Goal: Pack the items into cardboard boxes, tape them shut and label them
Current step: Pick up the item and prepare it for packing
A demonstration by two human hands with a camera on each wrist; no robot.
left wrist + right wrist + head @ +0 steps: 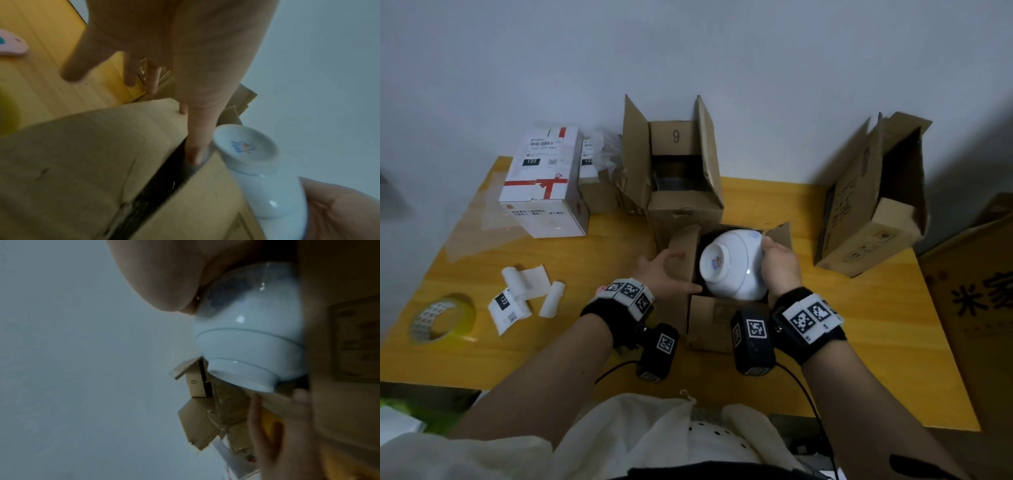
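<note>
Bowl half in the near box, right hand holding it, left hand on the box flap.

White ceramic bowl (732,265) sits tilted on its side in the small open brown cardboard box (717,317) at the near middle of the yellow wooden counter (599,342), foot ring facing left. Right hand (779,263) fingers curled round its rim. Left hand (662,274) fingers straight, spread on the left flap, thumb by the opening. Fit is tight: the bowl nearly spans the box mouth. Tall open cardboard box marked 9 (676,164) touches it on the far side; free counter right of it, before a tipped cardboard box (873,205). Left: white taped parcel (544,185), paper labels (524,298), tape roll (441,317) at the left edge. Grey wall behind. Left wrist view shows the red-blue mark on the foot; right wrist view a blue pattern on the side.
</note>
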